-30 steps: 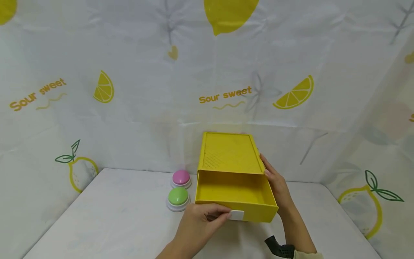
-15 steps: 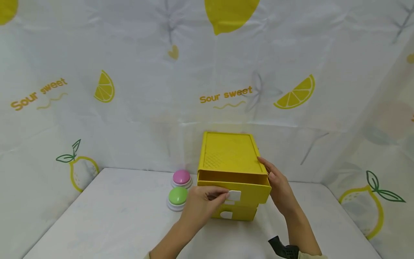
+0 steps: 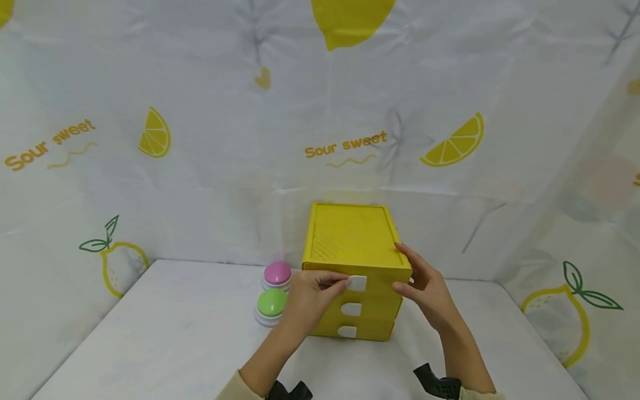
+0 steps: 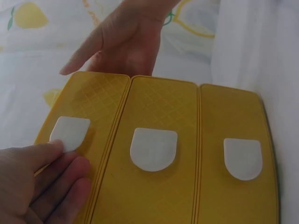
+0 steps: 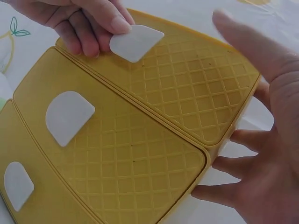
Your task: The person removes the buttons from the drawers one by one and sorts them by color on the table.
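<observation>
A small yellow drawer cabinet (image 3: 355, 233) stands on the table, its three stacked drawers flush at the front. Each drawer front bears a white tab. My left hand (image 3: 312, 303) pinches the white tab (image 3: 358, 283) of the top drawer between thumb and fingers; the left wrist view shows the thumb on that tab (image 4: 72, 133). At the cabinet's right side, my right hand (image 3: 427, 289) rests its extended fingers (image 5: 224, 193) against the side wall. Its thumb is held apart from the drawer front in the right wrist view.
Left of the cabinet are two round push buttons on white bases, a pink one (image 3: 277, 273) and a green one (image 3: 271, 303). Behind the white table (image 3: 150, 333) hangs a lemon-print sheet (image 3: 225, 139).
My left hand has pushed the top drawer back from well pulled out to flush, uncovering the two lower tabs. The right hand stays at the cabinet's side; its thumb has spread forward.
</observation>
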`<control>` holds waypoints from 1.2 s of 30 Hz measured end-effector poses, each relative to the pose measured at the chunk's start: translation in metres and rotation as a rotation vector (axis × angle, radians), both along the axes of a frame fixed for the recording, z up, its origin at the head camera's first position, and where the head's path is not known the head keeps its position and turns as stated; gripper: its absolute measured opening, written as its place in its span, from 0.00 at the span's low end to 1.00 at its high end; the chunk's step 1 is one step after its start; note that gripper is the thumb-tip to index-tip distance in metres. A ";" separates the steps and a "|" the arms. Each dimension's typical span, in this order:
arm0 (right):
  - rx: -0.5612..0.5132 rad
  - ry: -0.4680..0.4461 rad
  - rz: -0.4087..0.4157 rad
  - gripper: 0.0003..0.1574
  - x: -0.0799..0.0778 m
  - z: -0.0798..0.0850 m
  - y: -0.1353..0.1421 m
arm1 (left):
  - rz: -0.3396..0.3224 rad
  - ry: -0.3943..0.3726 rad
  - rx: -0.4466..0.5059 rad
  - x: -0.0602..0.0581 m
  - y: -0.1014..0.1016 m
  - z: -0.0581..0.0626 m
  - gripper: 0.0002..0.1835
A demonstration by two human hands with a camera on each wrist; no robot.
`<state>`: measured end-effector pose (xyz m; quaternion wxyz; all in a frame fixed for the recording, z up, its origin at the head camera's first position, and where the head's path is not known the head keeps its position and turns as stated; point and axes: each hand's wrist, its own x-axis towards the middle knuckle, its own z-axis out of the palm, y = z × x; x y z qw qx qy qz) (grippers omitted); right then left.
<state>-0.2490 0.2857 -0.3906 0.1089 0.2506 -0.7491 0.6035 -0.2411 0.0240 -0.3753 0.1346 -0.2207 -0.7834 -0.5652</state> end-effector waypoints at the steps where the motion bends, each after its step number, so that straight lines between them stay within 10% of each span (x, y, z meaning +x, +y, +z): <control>1: 0.009 -0.003 -0.021 0.46 0.000 0.000 -0.001 | 0.002 0.001 -0.001 -0.001 0.000 0.000 0.07; 11: 0.058 -0.021 -0.178 0.43 -0.001 0.000 -0.010 | 0.017 0.038 0.018 0.004 -0.002 -0.011 0.09; 36: 0.066 -0.019 -0.193 0.41 -0.002 -0.001 -0.009 | 0.060 -0.106 0.069 0.004 0.008 -0.067 0.06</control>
